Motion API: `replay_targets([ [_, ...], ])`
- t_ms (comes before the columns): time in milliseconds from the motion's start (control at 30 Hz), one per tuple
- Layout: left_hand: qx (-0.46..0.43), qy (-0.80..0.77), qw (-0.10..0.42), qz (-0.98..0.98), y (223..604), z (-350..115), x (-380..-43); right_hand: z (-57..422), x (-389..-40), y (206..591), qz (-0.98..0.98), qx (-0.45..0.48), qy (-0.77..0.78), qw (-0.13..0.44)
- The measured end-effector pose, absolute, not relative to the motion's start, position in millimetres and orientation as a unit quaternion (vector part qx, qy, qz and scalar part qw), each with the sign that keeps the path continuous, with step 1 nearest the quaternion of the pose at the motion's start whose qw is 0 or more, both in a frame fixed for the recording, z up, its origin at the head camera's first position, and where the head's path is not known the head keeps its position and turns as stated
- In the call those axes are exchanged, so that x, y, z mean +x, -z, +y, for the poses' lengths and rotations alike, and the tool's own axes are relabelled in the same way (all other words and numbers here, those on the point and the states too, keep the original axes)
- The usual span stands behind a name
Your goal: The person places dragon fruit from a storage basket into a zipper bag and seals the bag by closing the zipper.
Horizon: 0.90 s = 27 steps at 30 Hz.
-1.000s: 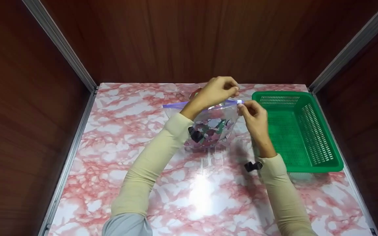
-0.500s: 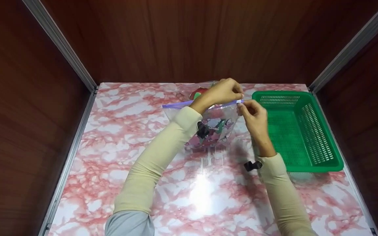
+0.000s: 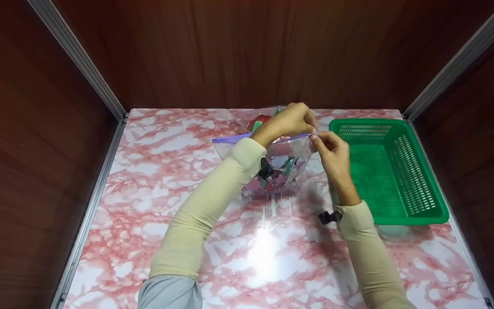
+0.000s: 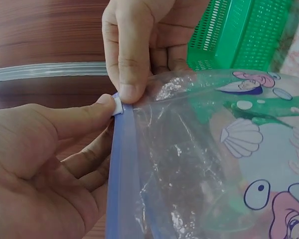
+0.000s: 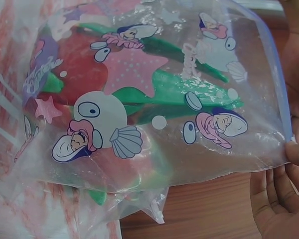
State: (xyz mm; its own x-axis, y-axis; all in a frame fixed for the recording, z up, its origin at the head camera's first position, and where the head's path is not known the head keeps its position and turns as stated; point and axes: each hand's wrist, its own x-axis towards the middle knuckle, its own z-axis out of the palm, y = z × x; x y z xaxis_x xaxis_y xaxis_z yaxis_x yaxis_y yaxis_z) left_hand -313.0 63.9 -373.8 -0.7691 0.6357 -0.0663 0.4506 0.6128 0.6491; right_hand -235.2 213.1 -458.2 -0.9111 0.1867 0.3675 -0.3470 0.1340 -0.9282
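Observation:
A clear slider zip bag [image 3: 279,161] printed with shells and starfish stands on the table, its purple zip strip [image 4: 120,179] uppermost. Red and green things [image 5: 82,64] show through its film. My left hand [image 3: 287,122] crosses over the strip from the left. Its thumb and fingers pinch the small white slider [image 4: 117,105] at the strip's right end. At that same end my right hand [image 3: 332,152] pinches the bag's top corner, thumb tip [image 4: 130,92] on the film just beside the slider. In the right wrist view, the right fingers [image 5: 271,194] lie behind that corner.
A green slotted basket [image 3: 378,171] stands right of the right hand. Behind the zip bag lies another clear plastic bag [image 3: 242,116], with red and green things. Wooden panels [image 3: 247,51] enclose the marbled red-and-white table [image 3: 144,193].
My left hand has moved right and slightly down to the slider at the strip's end and now pinches it. The right hand has kept its pinch in the same place.

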Motion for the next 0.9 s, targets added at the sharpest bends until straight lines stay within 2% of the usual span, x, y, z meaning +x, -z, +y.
replay_targets([
  [500,0.315,-0.296,0.162,0.887,373,60,-317,213,-234,457,-0.707,0.041,-0.675,0.207],
  [900,0.331,-0.312,0.169,0.875,374,53,-318,220,-251,482,-0.690,0.035,-0.689,0.220],
])
